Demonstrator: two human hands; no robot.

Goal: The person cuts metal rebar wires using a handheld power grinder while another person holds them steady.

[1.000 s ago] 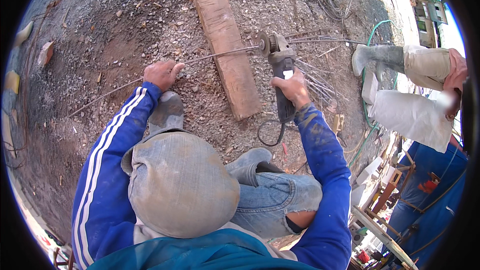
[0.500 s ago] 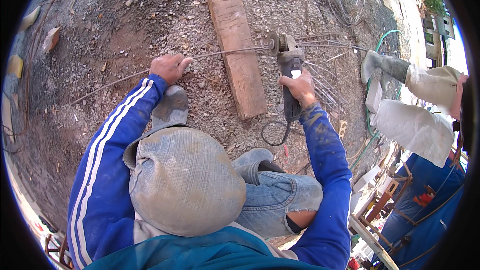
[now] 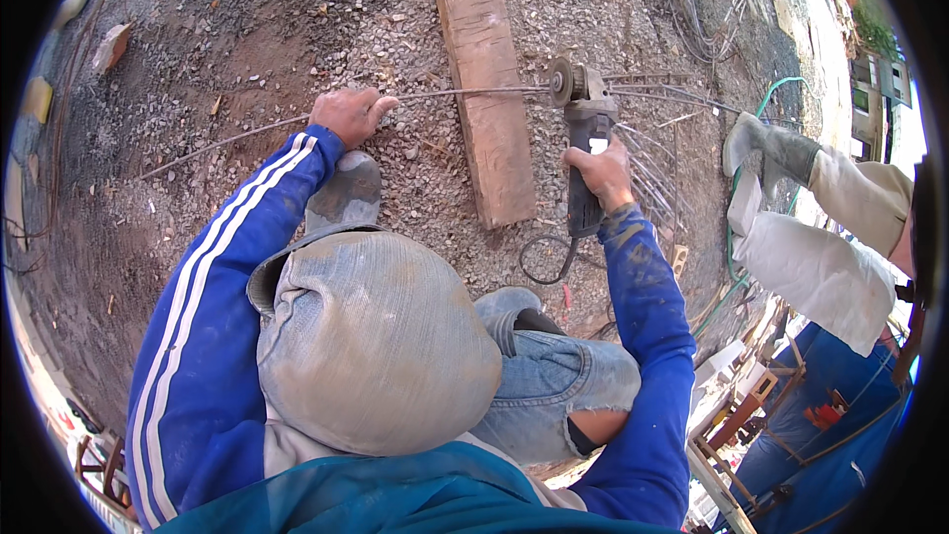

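Note:
My left hand [image 3: 348,117] is closed around a long thin steel rod [image 3: 435,93], its thumb pointing along the rod to the right. The rod crosses over a rough wooden beam [image 3: 490,129] that lies on the gravel. To the beam's right, my right hand [image 3: 606,176] grips the dark body of an angle grinder [image 3: 589,119]. The grinder's disc [image 3: 561,81] stands on edge at the rod, just past the beam. Whether disc and rod touch, I cannot tell. A cord [image 3: 565,267] loops from the grinder's lower end.
Several more rods [image 3: 652,173] lie on the ground right of the grinder. A person in rubber boots [image 3: 786,153] stands at the right, near a green hose [image 3: 766,94]. My own boot [image 3: 344,193] is below my left hand. Tangled wire [image 3: 692,25] lies at the upper right.
The view has shifted slightly, so the beam, grinder and hands appear a little further right. Both hands keep their hold on the rod and the grinder.

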